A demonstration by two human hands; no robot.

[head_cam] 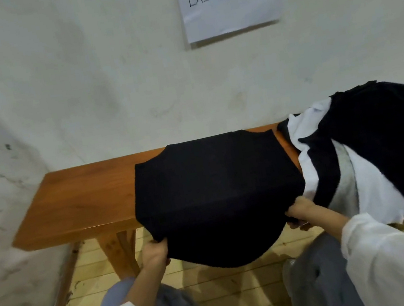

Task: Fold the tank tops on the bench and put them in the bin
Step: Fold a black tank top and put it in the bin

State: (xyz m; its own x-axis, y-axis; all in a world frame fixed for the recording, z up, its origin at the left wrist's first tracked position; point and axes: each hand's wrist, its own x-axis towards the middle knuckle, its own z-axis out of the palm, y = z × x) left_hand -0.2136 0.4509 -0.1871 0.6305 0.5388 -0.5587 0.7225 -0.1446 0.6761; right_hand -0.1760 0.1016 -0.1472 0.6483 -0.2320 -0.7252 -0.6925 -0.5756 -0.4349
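The black tank top (214,190) lies spread flat on the wooden bench (83,198), shoulder end toward the wall and lower part hanging over the front edge of the seat toward the person. Hazard 1: the overhanging part sags between the two hands. If one side is pulled harder than the other during the fold, the hem will probably land skewed and the fold will crease. Hazard 2: the garment's right edge lies just beside, and possibly touches, the pile of unfolded garments (366,148) (black, white and grey) at the right end of the bench. A loose layer from that pile could be caught and folded in. Hazard 3: a good share of the fabric is past the edge, so letting go of either corner could let the tank top slide to the floor (218,295). Hand pose: the left hand (156,252) is below the front edge at the lower left corner, knuckles up, fingers curled over the fabric and pinching its edge. The right hand (300,212) is at the lower right corner, just under the pile, fingers curled round the fabric edge with the fingertips hidden in the cloth. Both forearms rise from below, bare beyond white sleeves (385,250). The bin is not in view.
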